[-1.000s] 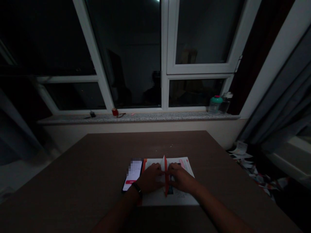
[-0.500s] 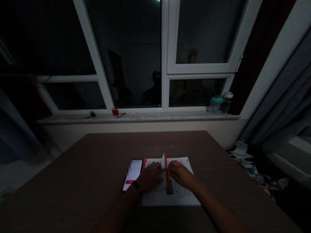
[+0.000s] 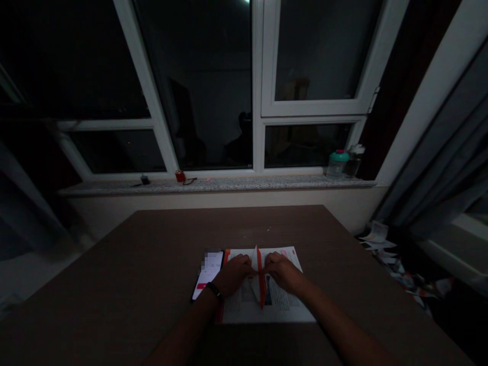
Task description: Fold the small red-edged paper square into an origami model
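A folded piece of paper (image 3: 262, 297), white with an orange-red strip, stands on edge between my hands. My left hand (image 3: 233, 274), with a dark band on its wrist, pinches it from the left. From the other side my right hand (image 3: 282, 273) pinches the same paper, fingertips close to those of the left. Beneath both hands lies a printed sheet (image 3: 292, 309) with text, pictures and an orange left edge; whether it is a single page or a magazine I cannot tell. A lit phone (image 3: 210, 268) lies beside the left hand.
All this rests on a dark brown table (image 3: 160, 254). Behind it, a stone windowsill (image 3: 229, 184) carries a small red item (image 3: 180, 176), a teal-lidded bottle (image 3: 337, 163) and another clear bottle (image 3: 354, 160). Loose papers (image 3: 404, 279) are heaped to the right of the table.
The folded paper has opened a little, showing more of its white left side, and my fingertips have moved slightly down along it. The phone screen shows different content.
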A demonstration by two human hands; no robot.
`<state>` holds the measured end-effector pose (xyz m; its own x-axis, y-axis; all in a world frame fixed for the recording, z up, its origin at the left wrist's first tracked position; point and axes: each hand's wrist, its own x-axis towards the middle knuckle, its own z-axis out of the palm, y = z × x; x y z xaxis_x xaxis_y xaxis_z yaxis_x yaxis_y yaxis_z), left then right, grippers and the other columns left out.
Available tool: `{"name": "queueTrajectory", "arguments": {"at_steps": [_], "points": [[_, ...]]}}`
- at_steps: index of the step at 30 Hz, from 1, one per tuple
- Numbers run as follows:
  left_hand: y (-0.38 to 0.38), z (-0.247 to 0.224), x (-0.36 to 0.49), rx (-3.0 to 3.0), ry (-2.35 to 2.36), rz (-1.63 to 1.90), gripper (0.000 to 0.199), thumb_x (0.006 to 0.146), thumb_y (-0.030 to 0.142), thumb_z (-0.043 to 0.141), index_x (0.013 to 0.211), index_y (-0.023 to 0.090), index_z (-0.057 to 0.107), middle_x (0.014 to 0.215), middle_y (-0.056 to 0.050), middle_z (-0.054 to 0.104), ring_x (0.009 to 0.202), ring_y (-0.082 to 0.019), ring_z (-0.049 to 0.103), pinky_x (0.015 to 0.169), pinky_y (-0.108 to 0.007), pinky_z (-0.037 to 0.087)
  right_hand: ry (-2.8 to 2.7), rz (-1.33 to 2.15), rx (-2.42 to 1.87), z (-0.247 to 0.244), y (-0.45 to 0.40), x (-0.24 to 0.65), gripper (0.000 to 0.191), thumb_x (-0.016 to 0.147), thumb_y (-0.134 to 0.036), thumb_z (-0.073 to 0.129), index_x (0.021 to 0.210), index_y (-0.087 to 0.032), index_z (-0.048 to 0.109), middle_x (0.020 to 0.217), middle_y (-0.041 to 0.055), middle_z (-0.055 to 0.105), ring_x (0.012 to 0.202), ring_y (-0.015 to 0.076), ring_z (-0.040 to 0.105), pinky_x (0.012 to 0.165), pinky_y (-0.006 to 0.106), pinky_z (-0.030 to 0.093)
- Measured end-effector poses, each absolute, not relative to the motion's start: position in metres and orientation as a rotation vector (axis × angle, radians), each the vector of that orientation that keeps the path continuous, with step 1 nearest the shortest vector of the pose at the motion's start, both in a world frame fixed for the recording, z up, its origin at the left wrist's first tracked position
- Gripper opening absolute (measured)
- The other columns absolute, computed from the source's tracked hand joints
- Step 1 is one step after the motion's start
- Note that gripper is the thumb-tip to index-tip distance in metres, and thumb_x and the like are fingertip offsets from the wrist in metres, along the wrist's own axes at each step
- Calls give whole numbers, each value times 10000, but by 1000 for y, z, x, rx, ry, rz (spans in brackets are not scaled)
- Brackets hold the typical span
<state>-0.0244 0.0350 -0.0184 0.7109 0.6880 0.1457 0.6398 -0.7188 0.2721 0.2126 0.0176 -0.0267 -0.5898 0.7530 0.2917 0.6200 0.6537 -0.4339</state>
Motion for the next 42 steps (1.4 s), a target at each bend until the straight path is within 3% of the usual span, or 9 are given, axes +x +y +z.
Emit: {"name": "queueTrajectory", "arguments": {"at_steps": [6,10,16,21,34,40,42], "points": [[23,-6,-26,2703,1051,373,146,895,210,627,1013,248,705,992,-27,584,947,-203,516,813,-311,394,-2452,411,-1128,-17,7,213,239,850,-202,662,1067,-285,715,1022,30,598,984,205,529,896,344,369],[17,-5,-26,2673,1095,435,259,782,324,766,1019,243,696,1018,-27,565,955,-221,513,831,-342,398,-2454,417,-1149,-12,2,210,319,798,-307,742,1111,-270,685,1046,38,590,1009,224,515,895,349,379],[19,-7,-21,2703,1220,467,325,879,260,667,1199,297,628,1086,-30,552,1021,-231,484,893,-374,388,-2397,326,-1210,-16,12,204,252,859,-255,681,1111,-250,673,1060,46,595,1046,228,496,919,367,366],[14,-4,-15,2759,1225,397,328,876,298,658,1192,245,588,1145,-54,550,1056,-254,482,907,-389,384,-2415,336,-1178,-18,12,201,206,875,-221,639,1077,-221,677,1036,55,599,1013,219,503,898,342,388],[7,3,-19,2735,1120,380,574,784,475,725,1266,238,524,1181,-83,537,1054,-291,495,915,-417,380,-2448,374,-1221,-7,-7,200,587,707,-432,791,1211,-205,590,1114,68,547,1042,253,470,937,380,360],[5,2,-18,2732,1126,368,566,769,374,726,1270,228,508,1214,-81,524,1083,-288,483,942,-426,379,-2385,354,-1275,-9,-4,193,228,872,-265,616,1088,-196,635,1052,58,556,1024,224,476,888,339,366],[6,0,-18,2731,1163,343,539,784,320,697,1277,229,499,1226,-79,521,1102,-286,477,954,-427,375,-2362,326,-1321,-12,-2,190,198,875,-243,602,1062,-191,640,1039,56,558,1024,223,475,879,336,365]]}}
